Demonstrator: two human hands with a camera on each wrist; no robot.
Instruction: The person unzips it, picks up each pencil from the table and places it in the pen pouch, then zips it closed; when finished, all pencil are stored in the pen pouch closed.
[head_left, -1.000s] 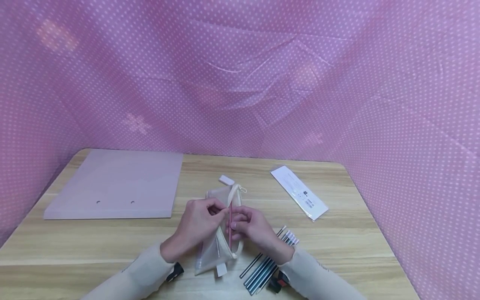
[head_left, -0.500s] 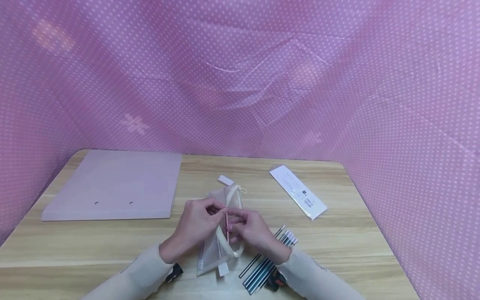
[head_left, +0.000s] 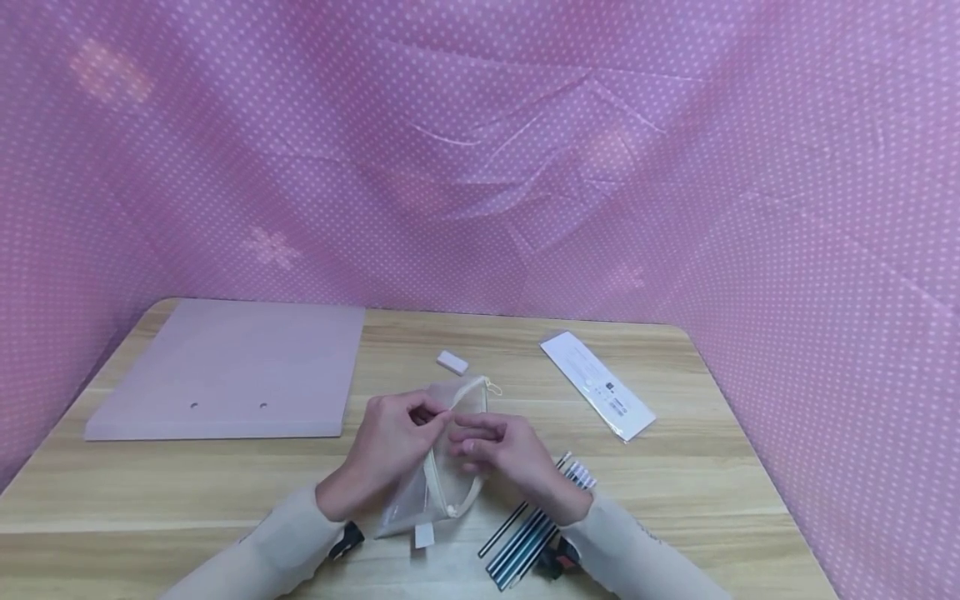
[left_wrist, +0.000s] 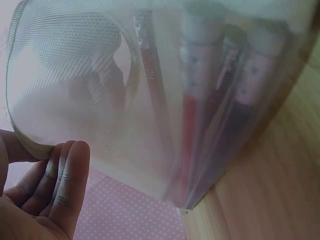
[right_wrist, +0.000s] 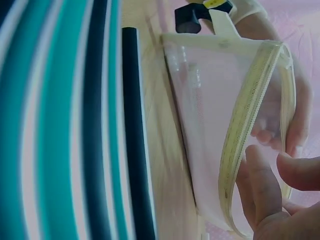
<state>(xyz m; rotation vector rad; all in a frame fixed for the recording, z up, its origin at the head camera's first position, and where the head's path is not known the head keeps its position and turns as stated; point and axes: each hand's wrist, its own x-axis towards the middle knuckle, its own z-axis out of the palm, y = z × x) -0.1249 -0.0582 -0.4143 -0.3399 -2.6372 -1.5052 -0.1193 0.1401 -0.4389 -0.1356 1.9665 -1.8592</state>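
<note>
A translucent mesh pencil case [head_left: 408, 504] with a cream zipper [right_wrist: 245, 115] stands with its mouth apart, facing right. My left hand [head_left: 393, 442] pinches the zipper edge between thumb and fingers. At the mouth is my right hand [head_left: 504, 450], its fingertips [right_wrist: 262, 175] reaching inside with thumb and forefinger apart and nothing visible between them. Through the mesh in the left wrist view, several pencils show inside the case, among them a red pencil [left_wrist: 189, 120] and a dark pencil [left_wrist: 232, 125], their eraser ends upward.
Several green and dark pencils [head_left: 528, 542] lie beside my right forearm. Beyond the case is a small white block [head_left: 452, 362]. A flat white packet [head_left: 600, 387] lies at the back right, a large pale pink board [head_left: 240, 367] at the left. Pink dotted cloth [head_left: 480, 167] hangs behind.
The reddish pencil held in my right fingers at the mouth of the case has gone down inside, and the fingers have loosened. The case has tilted slightly, its lower end shifting left.
</note>
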